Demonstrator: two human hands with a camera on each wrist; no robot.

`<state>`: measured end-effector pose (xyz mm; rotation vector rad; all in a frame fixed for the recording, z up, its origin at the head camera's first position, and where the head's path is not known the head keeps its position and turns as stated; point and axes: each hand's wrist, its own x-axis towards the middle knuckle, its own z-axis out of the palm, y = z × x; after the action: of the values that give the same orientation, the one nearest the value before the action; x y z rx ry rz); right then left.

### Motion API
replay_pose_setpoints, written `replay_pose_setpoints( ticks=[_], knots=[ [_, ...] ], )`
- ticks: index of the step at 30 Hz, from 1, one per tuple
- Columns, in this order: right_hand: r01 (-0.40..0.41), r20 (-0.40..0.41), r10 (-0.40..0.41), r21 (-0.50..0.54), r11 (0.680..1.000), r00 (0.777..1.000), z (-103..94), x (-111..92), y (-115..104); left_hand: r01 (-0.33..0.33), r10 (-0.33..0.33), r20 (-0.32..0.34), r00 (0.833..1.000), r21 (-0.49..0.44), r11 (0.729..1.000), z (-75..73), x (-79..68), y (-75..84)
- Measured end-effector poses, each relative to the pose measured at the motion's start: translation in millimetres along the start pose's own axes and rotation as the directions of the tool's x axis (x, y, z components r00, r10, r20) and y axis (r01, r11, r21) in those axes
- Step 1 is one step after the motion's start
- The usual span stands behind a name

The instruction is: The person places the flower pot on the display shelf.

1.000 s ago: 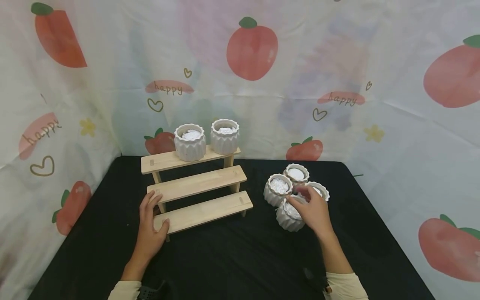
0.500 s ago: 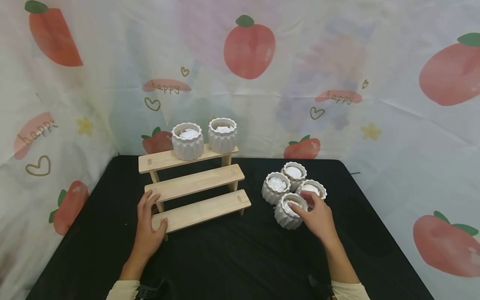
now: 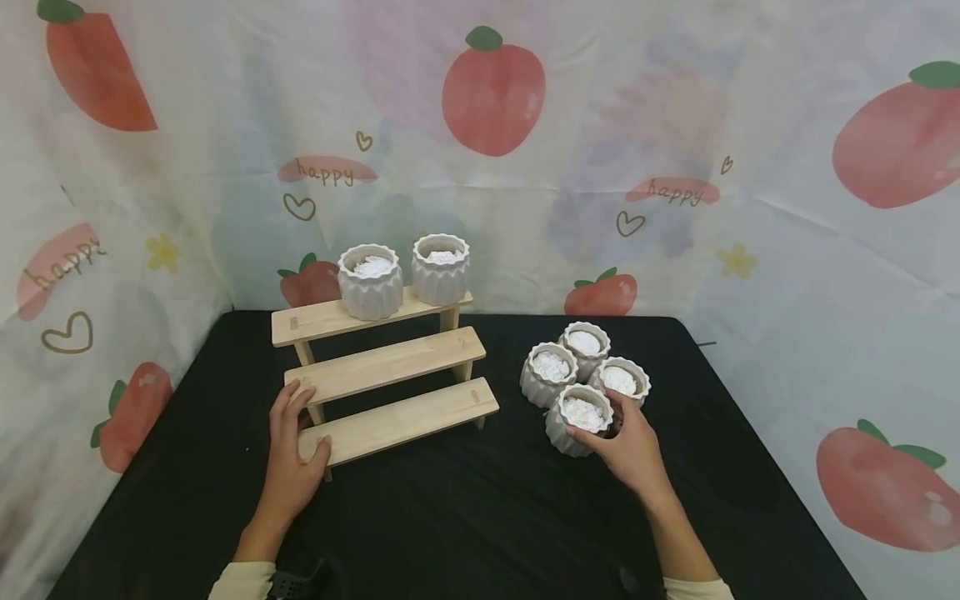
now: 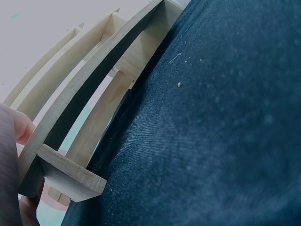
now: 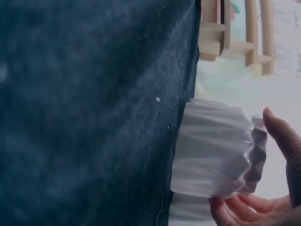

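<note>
The right hand (image 3: 630, 446) has its thumb at the rim of the near pot (image 3: 562, 428) and its fingers round the far side, while the left hand (image 3: 292, 467) grips the end of the wooden stand (image 3: 397, 429). The near pot sits upright under the right hand, crowded by three others (image 3: 542, 386) just beyond. To lift it well, I would settle thumb and fingers on opposite walls, since the scalloped rim alone may be slippery, and raise it straight up so the neighbours are not knocked; keeping it level should hold the white filling (image 3: 583, 412) in. Light pressure from the left hand ought to steady the stand. Only the head view shows that filling and the two pots (image 3: 371, 292) on the shelf beyond the left hand. The right wrist view adds the near pot's pleated side, down at the surface (image 5: 94, 113); the left wrist view, the lowest shelf's underside.
</note>
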<state>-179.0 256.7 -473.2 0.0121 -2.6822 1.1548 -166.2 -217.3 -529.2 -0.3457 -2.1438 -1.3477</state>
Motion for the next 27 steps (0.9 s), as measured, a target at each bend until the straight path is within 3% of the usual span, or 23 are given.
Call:
replay_pose_setpoints(
  ticks=[5,14,27],
  knots=[
    [0.01,-0.001,-0.01,-0.03,0.999,1.0,4.3,3,1,-0.001,0.001,-0.008,1.0,-0.012,1.0,-1.6,2.9,14.5],
    [-0.052,0.018,0.053,-0.062,0.997,0.998,2.8,4,-1,0.005,-0.005,0.016,1.0,0.016,1.0,-0.4,-2.2,-13.2],
    [-0.115,0.077,0.119,-0.059,0.992,0.99,0.9,7,-11,0.0,0.0,0.023,1.0,0.032,0.999,-0.9,-2.2,-14.7]
  ],
)
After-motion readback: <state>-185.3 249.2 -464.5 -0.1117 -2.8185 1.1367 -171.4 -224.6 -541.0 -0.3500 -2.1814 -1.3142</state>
